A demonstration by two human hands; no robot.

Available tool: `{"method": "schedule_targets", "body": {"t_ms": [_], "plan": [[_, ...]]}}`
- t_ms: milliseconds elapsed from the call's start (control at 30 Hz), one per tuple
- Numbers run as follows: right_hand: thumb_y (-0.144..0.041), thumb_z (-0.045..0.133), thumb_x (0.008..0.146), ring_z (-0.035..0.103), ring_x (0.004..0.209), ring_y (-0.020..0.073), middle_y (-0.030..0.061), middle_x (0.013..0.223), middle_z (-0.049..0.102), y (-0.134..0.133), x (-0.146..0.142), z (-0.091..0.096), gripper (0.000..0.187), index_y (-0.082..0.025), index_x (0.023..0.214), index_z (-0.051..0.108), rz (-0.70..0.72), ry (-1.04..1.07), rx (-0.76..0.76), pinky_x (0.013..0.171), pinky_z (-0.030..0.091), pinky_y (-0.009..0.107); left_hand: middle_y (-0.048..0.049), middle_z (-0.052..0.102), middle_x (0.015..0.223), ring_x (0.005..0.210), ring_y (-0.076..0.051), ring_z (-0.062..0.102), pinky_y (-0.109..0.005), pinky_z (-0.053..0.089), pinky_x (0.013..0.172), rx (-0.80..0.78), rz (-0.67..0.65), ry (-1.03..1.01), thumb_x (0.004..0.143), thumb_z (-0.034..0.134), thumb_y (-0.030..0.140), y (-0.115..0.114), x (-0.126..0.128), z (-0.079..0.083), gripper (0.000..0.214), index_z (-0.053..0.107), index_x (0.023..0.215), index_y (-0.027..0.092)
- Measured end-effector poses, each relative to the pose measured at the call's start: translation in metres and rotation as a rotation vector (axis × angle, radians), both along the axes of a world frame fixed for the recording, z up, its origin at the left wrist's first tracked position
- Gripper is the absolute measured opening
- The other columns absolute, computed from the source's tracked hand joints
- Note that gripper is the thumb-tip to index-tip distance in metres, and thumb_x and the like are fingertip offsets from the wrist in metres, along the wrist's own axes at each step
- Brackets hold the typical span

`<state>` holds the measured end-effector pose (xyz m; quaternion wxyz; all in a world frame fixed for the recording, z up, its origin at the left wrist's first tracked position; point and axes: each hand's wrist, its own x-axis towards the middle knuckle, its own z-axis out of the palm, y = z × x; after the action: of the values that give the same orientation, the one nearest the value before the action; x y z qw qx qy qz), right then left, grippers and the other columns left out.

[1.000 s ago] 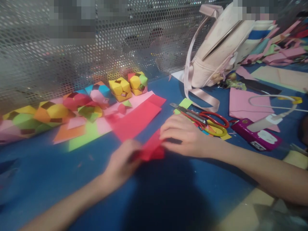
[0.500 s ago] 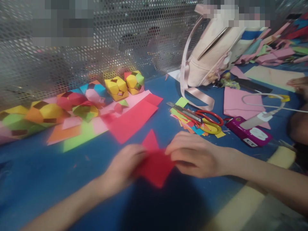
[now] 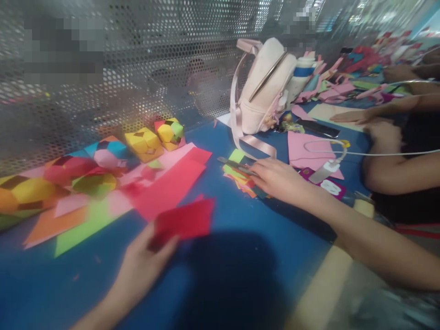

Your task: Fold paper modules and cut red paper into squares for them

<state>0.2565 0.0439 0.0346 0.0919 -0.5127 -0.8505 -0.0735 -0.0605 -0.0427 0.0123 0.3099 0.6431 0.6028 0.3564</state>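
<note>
My left hand grips a folded piece of red paper between thumb and fingers, held just above the blue table. My right hand reaches over a small heap of coloured paper scraps. Its fingers close around the scissors, whose grey metal end sticks out to the left. The red and yellow handles are hidden under that hand. Left of the scissors lie overlapping red paper sheets.
Folded paper balls line the perforated metal wall. A pale bag stands at the back beside a white bottle. Pink paper, a black phone and a purple power bank with cable lie rightward. Another person's arms rest at right.
Both hands were on the red paper. My right hand has let go and moved over to the scissors, while my left hand has carried the paper to the left. The view has shifted rightward.
</note>
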Motion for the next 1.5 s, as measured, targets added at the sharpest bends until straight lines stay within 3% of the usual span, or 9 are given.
{"method": "schedule_targets", "body": {"t_ms": [100, 267, 500, 600, 767, 900, 1000, 1167, 1500], "plan": [[-0.022, 0.048, 0.091, 0.065, 0.09, 0.0292, 0.0162, 0.096, 0.068, -0.001, 0.01, 0.0, 0.023, -0.01, 0.095, 0.067, -0.132, -0.129, -0.047, 0.072, 0.051, 0.038, -0.0046, 0.074, 0.085, 0.073, -0.024, 0.069, -0.032, 0.057, 0.062, 0.0, 0.15, -0.003, 0.07, 0.067, 0.05, -0.003, 0.001, 0.004, 0.036, 0.066, 0.089, 0.02], [-0.03, 0.051, 0.092, 0.063, 0.098, 0.0283, 0.0134, 0.104, 0.067, -0.006, 0.003, -0.002, 0.027, -0.013, 0.108, 0.063, -0.145, -0.063, -0.091, 0.072, 0.051, 0.035, -0.0011, 0.071, 0.076, 0.065, -0.021, 0.064, -0.03, 0.053, 0.058, 0.016, 0.364, 0.039, 0.069, 0.068, 0.052, -0.006, 0.001, 0.006, 0.033, 0.065, 0.085, 0.023], [-0.033, 0.051, 0.091, 0.062, 0.089, 0.0286, 0.0145, 0.093, 0.066, 0.007, -0.007, -0.024, 0.03, -0.01, 0.106, 0.064, -0.118, 0.013, 0.031, 0.075, 0.05, 0.038, -0.0088, 0.069, 0.108, 0.093, -0.028, 0.066, -0.038, 0.054, 0.08, -0.1, 0.146, -0.059, 0.071, 0.067, 0.054, 0.001, 0.0, -0.007, 0.056, 0.06, 0.113, 0.018], [-0.03, 0.048, 0.092, 0.063, 0.091, 0.0283, 0.015, 0.095, 0.066, 0.007, -0.002, -0.028, 0.03, -0.01, 0.107, 0.065, -0.106, 0.079, 0.023, 0.076, 0.051, 0.039, -0.0089, 0.068, 0.111, 0.096, -0.028, 0.065, -0.039, 0.053, 0.083, -0.158, 0.136, -0.081, 0.072, 0.067, 0.053, -0.001, 0.002, -0.005, 0.057, 0.058, 0.115, 0.018], [-0.03, 0.051, 0.088, 0.064, 0.093, 0.0267, 0.012, 0.1, 0.067, -0.008, 0.006, -0.015, 0.027, -0.015, 0.106, 0.064, -0.068, 0.347, 0.025, 0.079, 0.052, 0.039, -0.0073, 0.067, 0.112, 0.097, -0.026, 0.064, -0.038, 0.051, 0.085, -0.146, 0.114, -0.168, 0.076, 0.066, 0.049, -0.002, 0.0, 0.002, 0.05, 0.057, 0.115, 0.019], [-0.027, 0.049, 0.087, 0.066, 0.08, 0.021, 0.0078, 0.094, 0.069, -0.022, 0.0, -0.003, 0.021, -0.017, 0.099, 0.062, 0.009, 0.52, -0.081, 0.068, 0.053, 0.033, -0.0068, 0.068, 0.108, 0.094, -0.025, 0.065, -0.035, 0.052, 0.082, -0.124, 0.117, -0.236, 0.078, 0.066, 0.044, 0.002, -0.004, 0.003, 0.046, 0.057, 0.115, 0.018], [-0.02, 0.048, 0.083, 0.066, 0.083, 0.0217, 0.0075, 0.096, 0.069, -0.03, -0.008, -0.005, 0.022, -0.018, 0.101, 0.061, 0.058, 0.457, -0.155, 0.07, 0.054, 0.034, -0.0078, 0.069, 0.104, 0.091, -0.024, 0.067, -0.033, 0.054, 0.077, -0.147, 0.126, -0.293, 0.077, 0.067, 0.042, 0.003, -0.004, 0.001, 0.047, 0.056, 0.115, 0.016], [-0.024, 0.05, 0.09, 0.064, 0.091, 0.0244, 0.011, 0.098, 0.067, -0.037, -0.013, -0.022, 0.022, -0.016, 0.105, 0.063, 0.236, 0.325, -0.108, 0.079, 0.053, 0.039, -0.006, 0.07, 0.093, 0.079, -0.021, 0.068, -0.03, 0.055, 0.067, -0.162, 0.108, -0.305, 0.078, 0.067, 0.038, 0.003, -0.002, 0.0, 0.046, 0.055, 0.117, 0.017], [-0.027, 0.046, 0.095, 0.059, 0.084, 0.0218, 0.0104, 0.09, 0.062, -0.046, -0.004, -0.026, 0.025, -0.014, 0.108, 0.064, 0.376, 0.277, -0.034, 0.075, 0.05, 0.038, 0.0013, 0.064, 0.071, 0.058, -0.014, 0.063, -0.023, 0.051, 0.051, -0.145, 0.115, -0.047, 0.076, 0.064, 0.031, 0.002, 0.005, 0.01, 0.045, 0.054, 0.116, 0.016]]}}
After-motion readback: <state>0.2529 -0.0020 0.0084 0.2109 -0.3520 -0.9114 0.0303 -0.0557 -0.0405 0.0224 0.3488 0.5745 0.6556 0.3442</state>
